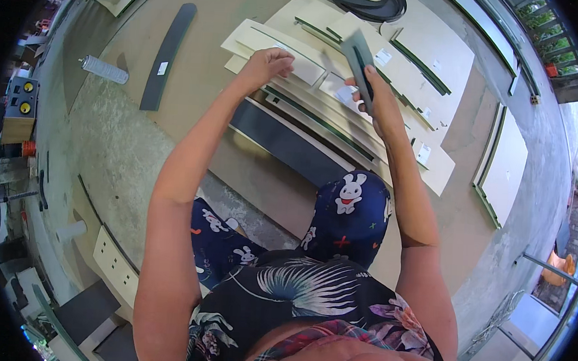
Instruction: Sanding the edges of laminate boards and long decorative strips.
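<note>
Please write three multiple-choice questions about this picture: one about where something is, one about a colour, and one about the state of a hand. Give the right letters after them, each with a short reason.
1. Where does the long curved dark strip lie?
A. On the brown board, to the left of both hands
B. On the person's knee
C. In the right hand

2. What colour is the spray can lying on the floor?
A. Red
B. Pale grey-white
C. Green

3. What is the right hand doing?
A. Resting flat on the floor
B. Hanging open with nothing in it
C. Holding a small grey panel raised above the pale boards

Answers:
1. A, the strip rests alone on the brown board, left of the left hand.
2. B, the can looks pale grey-white against the concrete.
3. C, the fingers are closed around the lower end of the grey panel, which stands up from the hand.
</note>
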`<state>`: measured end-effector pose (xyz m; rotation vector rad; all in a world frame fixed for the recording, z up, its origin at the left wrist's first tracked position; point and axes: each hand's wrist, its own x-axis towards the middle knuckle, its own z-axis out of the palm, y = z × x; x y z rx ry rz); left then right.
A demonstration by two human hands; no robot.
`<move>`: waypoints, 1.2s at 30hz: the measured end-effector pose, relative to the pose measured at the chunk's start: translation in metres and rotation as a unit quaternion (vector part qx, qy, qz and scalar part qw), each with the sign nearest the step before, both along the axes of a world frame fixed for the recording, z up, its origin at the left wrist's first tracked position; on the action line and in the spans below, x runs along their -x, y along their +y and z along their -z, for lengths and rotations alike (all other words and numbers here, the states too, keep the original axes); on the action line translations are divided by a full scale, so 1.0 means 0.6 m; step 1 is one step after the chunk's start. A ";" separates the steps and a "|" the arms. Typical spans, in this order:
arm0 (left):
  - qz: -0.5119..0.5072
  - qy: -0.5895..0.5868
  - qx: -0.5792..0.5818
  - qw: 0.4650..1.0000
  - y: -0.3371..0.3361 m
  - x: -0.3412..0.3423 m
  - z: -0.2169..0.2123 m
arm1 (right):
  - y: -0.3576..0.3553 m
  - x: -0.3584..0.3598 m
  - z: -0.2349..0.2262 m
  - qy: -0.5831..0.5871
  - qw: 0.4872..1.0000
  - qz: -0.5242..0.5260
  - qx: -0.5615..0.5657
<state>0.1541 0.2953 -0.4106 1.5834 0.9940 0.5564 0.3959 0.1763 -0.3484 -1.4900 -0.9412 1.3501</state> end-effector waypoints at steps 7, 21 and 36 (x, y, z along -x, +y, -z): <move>-0.071 -0.132 0.220 0.964 -0.103 -0.122 0.019 | -0.041 -0.047 0.126 0.107 0.991 0.040 0.064; -0.089 -0.169 0.307 0.932 -0.190 -0.181 0.056 | -0.072 -0.038 0.144 0.107 0.994 -0.003 0.029; -0.067 -0.304 0.382 0.870 -0.183 -0.173 0.092 | -0.076 -0.056 0.167 0.058 0.988 0.136 -0.038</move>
